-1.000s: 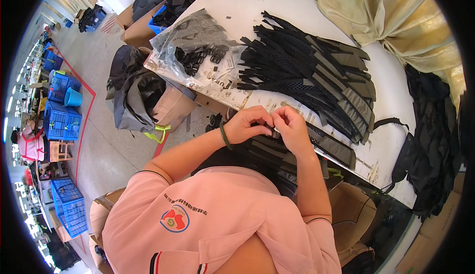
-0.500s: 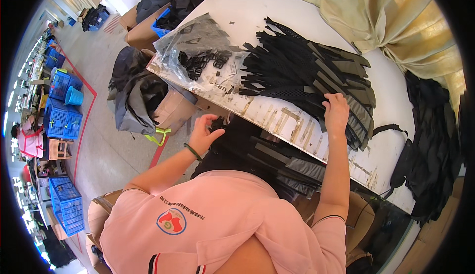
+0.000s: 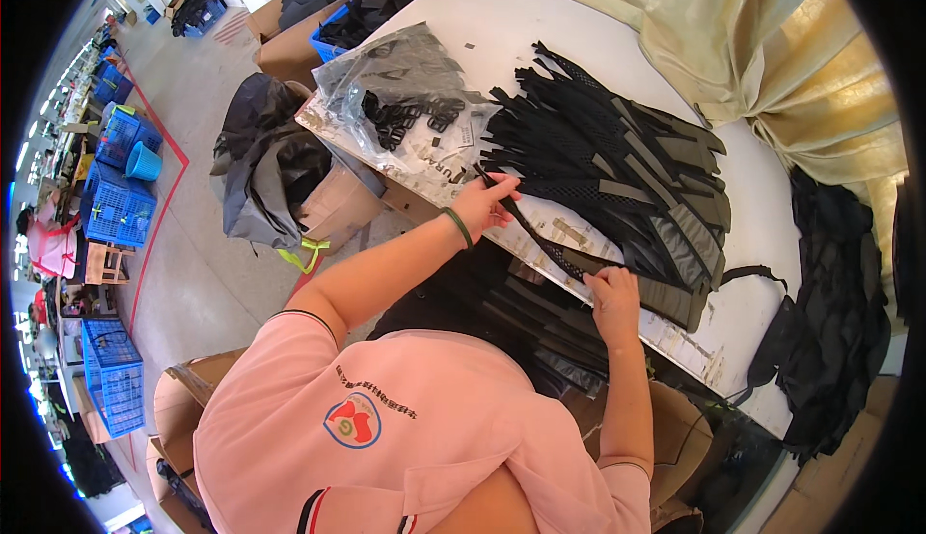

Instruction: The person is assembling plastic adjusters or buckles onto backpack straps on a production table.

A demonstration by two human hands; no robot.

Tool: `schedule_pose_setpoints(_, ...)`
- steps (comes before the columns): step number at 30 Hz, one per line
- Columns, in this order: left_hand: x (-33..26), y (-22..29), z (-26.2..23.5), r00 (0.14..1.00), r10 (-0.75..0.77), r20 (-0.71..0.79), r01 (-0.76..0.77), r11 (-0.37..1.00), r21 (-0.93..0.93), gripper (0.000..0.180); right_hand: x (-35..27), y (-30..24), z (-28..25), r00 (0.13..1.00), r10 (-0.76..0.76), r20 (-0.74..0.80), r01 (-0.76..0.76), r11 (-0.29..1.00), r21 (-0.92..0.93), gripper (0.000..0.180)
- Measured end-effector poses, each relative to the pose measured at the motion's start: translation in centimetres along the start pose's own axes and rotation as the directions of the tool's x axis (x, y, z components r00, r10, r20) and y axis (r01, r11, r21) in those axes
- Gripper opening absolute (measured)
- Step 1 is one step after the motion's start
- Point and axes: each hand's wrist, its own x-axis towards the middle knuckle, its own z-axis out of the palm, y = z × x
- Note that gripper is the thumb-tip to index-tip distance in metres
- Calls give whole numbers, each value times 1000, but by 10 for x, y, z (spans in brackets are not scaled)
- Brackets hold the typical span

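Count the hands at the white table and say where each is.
2. The left hand pinches the narrow end of a black strap at the white table's near edge; the right hand holds the strap farther right.

The held strap (image 3: 559, 256) is black with a mesh pattern, olive-grey at its padded end (image 3: 667, 301). The pile of straps (image 3: 617, 167) carries the same two shades. The tabletop (image 3: 492, 27) is white, marked with brown along its near edge. Black buckles (image 3: 395, 121) show through a clear greyish bag (image 3: 386, 61). The polo shirt (image 3: 434, 438) is pink (black, white and red stripes edge its collar (image 3: 357, 510)), the bracelet (image 3: 459, 228) dark green, the curtain (image 3: 733, 42) pale gold.
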Motion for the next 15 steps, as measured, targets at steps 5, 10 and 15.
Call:
schedule_pose_setpoints(5,-5,-6,-10,995,91,-44,-92,995,-23,15,-12,13,-11,976,178,124,-176,984,-30,18)
schedule_pose_setpoints(10,-19,-8,-14,964,263,33,-264,947,182,14,43,-18,9,973,227,-37,-216,956,200,29)
schedule_pose_setpoints(15,-29,-10,-10,935,328,134,-349,916,195,15,99,-77,45,964,239,118,-245,620,745,36)
